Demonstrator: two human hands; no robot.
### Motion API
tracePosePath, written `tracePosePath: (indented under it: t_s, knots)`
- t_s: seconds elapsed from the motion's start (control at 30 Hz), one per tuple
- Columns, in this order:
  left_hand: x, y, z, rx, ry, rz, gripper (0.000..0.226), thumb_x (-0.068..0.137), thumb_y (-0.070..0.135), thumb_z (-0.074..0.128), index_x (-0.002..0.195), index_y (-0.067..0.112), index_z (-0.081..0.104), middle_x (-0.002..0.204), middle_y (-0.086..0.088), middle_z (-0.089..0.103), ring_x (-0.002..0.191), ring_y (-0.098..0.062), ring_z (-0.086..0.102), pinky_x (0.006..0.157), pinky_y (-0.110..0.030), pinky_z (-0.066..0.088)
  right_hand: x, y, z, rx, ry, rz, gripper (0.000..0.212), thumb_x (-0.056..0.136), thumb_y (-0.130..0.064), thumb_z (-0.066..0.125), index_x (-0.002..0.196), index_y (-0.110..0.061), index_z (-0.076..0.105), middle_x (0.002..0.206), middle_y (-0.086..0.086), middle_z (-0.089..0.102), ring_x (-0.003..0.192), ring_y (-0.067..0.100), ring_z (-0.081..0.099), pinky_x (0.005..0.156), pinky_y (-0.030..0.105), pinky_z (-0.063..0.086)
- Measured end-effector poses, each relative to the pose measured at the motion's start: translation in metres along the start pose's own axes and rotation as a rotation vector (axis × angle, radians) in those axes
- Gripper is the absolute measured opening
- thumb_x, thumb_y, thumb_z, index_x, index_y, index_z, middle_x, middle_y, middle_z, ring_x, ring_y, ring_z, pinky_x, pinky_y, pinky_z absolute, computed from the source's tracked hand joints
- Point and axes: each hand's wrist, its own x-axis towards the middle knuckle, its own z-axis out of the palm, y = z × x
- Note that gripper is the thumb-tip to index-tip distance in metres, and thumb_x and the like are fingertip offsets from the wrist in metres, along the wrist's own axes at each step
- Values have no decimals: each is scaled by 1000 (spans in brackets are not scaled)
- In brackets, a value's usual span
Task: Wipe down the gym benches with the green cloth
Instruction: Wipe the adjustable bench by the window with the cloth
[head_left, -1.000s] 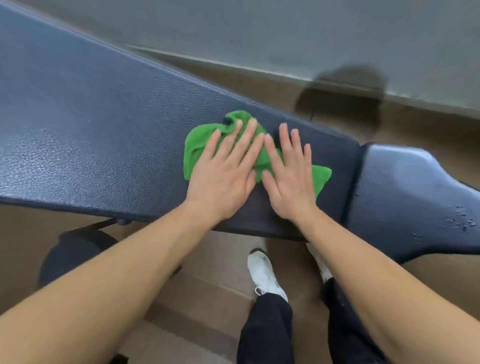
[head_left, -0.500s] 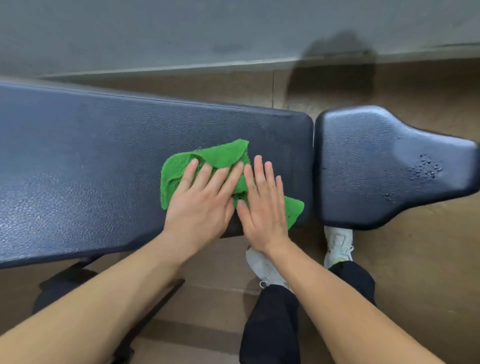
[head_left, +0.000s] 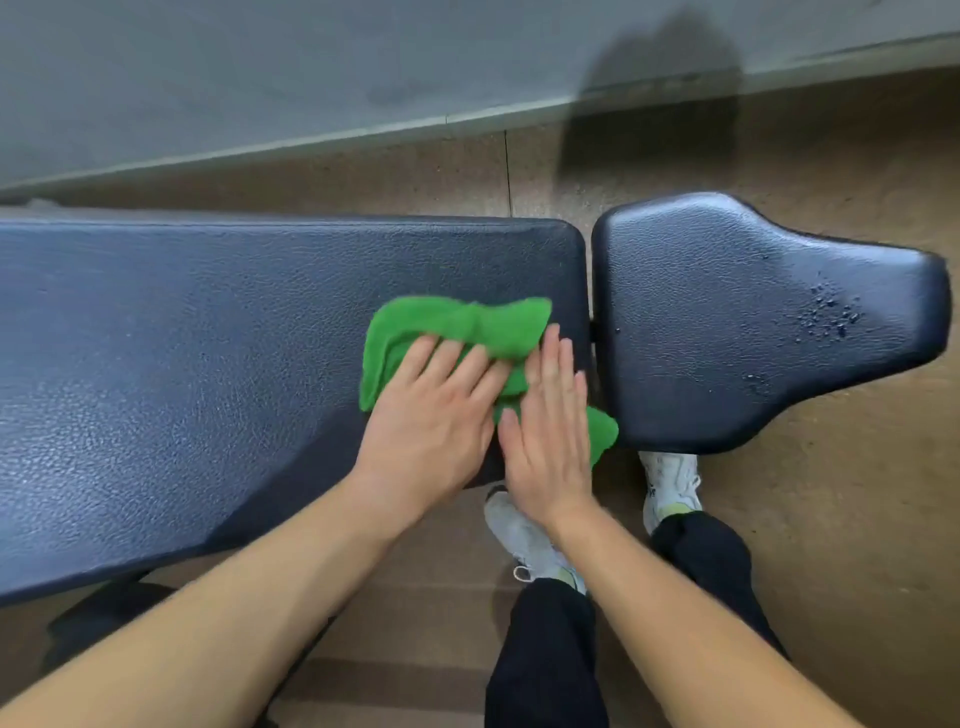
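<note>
- Long bench pad (head_left: 208, 364), dark textured vinyl, brown floor (head_left: 831, 519) beneath.
- Green cloth (head_left: 457, 332) at pad's 3 o'clock end, bunched.
- Left hand (head_left: 431, 421), right hand (head_left: 550, 436): flat, fingers extended, pressing cloth; cloth showing at 12 o'clock of both.

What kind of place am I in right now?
Most likely a gym. You're leaning over a padded workout bench: a long dark back pad and a separate tapered seat pad, on a bare brown floor beside a plain wall. Both hands press a green cloth onto it.
</note>
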Motion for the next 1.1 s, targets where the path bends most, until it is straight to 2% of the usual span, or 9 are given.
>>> tracePosePath:
  t_s: [0.1,0.23,0.4,0.57,0.73,0.87,0.97,1.03,1.1]
  knots:
    - [-52,-6,1,10,-68,-9,38,100,33,39,131,16,53,116,-4,58,110,-31,52,109,-46,31,-29,-12,9,-112,-66,-178,72,95,-34,35,156,-8,5,164,9,1,153,30,1,121,49,10]
    - [-40,-23,-1,67,24,-142,42,100,35,40,135,13,51,127,-6,57,114,-31,50,113,-47,28,34,-10,-7,-138,-97,-430,71,92,-38,40,154,-8,21,163,12,20,151,31,12,121,48,14]
    - [67,-17,-10,42,159,-331,58,98,38,35,153,18,33,151,-2,44,131,-32,43,117,-48,20,128,16,-33,-72,-4,-285,67,97,-35,34,157,-12,17,165,11,10,153,30,6,123,50,9]
    - [91,4,2,-27,167,-228,57,102,35,29,156,16,26,164,-4,21,151,-30,16,119,-44,15,111,32,-27,39,61,-9,66,99,-35,27,157,-8,12,166,15,3,153,29,1,124,45,6]
    - [-12,18,14,3,104,-130,57,102,33,35,156,16,26,165,1,18,150,-22,20,110,-41,29,11,10,-6,-97,-17,-97,72,95,-31,32,156,-6,3,165,12,-2,153,26,-1,124,45,6]
    - [-68,3,16,-50,91,-67,54,93,28,50,145,16,47,155,1,41,140,-21,42,100,-39,38,-35,-7,8,-70,-76,-299,71,96,-27,40,156,-9,7,163,9,6,152,23,7,121,48,20]
    - [-59,7,9,-225,228,-141,44,79,17,50,122,14,61,129,-3,64,120,-25,58,89,-40,44,-27,-9,-11,98,-15,-355,64,93,-6,50,153,-8,28,161,9,26,148,22,28,112,43,39]
    - [-34,29,-7,-554,366,-317,36,79,7,50,113,12,59,110,-5,68,101,-22,61,85,-28,43,-18,-14,-44,256,67,-241,61,92,-5,53,150,-9,36,158,7,36,144,15,36,113,29,39]
    - [1,58,-28,-986,417,-550,32,84,1,57,112,17,56,100,6,65,89,-7,58,80,-12,40,-3,-13,-89,405,143,-97,57,89,-6,59,144,-10,45,148,7,48,137,12,44,109,15,34]
